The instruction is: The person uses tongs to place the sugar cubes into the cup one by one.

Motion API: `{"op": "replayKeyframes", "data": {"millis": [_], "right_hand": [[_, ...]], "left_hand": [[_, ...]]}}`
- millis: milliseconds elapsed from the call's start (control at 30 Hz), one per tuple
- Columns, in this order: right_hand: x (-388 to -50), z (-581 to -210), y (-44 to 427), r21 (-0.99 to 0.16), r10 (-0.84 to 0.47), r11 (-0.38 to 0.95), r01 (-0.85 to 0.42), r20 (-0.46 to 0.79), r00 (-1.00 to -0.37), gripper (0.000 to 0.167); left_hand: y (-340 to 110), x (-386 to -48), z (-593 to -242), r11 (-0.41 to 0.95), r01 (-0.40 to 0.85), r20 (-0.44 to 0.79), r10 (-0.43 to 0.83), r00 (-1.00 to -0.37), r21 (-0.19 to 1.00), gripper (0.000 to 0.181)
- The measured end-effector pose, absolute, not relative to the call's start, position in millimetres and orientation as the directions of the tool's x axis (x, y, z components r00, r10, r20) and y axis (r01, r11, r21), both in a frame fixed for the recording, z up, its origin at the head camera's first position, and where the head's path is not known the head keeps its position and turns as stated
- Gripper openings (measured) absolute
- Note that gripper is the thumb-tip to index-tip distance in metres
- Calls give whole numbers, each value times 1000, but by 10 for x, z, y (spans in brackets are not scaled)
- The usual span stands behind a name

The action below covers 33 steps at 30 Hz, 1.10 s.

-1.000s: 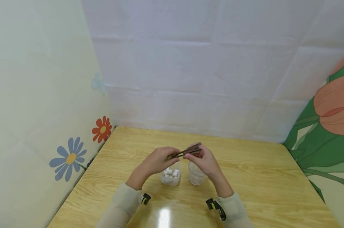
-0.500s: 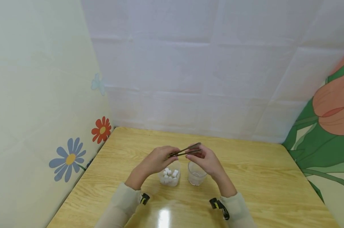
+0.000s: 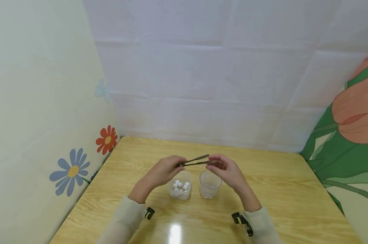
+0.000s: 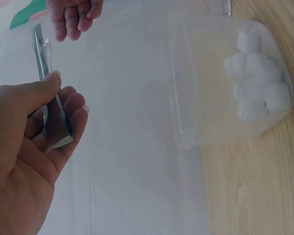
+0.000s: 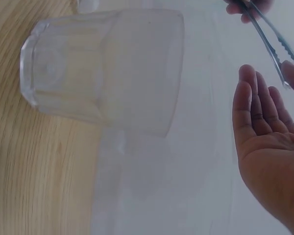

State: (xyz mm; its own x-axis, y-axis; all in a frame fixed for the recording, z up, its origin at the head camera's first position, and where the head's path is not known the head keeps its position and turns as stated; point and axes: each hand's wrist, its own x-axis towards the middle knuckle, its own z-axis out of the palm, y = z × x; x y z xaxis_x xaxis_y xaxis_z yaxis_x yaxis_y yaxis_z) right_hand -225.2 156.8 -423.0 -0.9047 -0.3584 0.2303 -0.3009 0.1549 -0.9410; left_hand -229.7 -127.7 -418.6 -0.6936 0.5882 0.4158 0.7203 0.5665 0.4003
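My left hand (image 3: pixel 165 171) pinches small metal tongs (image 4: pixel 57 120) near their bent end, between thumb and fingers. The tongs' two toothed arms spread apart and point toward my right hand (image 3: pixel 229 170). Fingers loosely extended, the right hand is beside the tong tips, its thumb near or against one tip in the right wrist view; whether it touches is hard to tell. Below the hands stands a clear plastic container (image 4: pixel 206 132) with several white cubes (image 4: pixel 257 73) at its bottom. Just right of it is a clear cup (image 5: pixel 137 68), upright on the table.
A wood-grain table (image 3: pixel 272 189) carries the container and cup. White sheeting (image 3: pixel 184 74) hangs behind it. Flower-patterned panels stand at the left (image 3: pixel 34 118) and right (image 3: pixel 351 145). A light glare falls on the near part of the table.
My right hand has shifted right and loosened from the tong tips, which now show more fully. My left hand with the tongs has moved slightly left.
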Motion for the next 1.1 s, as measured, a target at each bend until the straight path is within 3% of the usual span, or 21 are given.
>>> {"op": "replayKeyframes", "data": {"millis": [567, 1100], "right_hand": [[-2261, -4282, 1792, -892, -389, 225, -391, 286, -876, 36], [-2226, -4422, 1995, -816, -406, 377, -438, 280, -870, 49]], "left_hand": [[-1547, -2265, -4247, 617, 696, 371, 589, -718, 367, 33], [-1822, -2195, -4303, 661, 653, 339, 559, -757, 369, 28]]}}
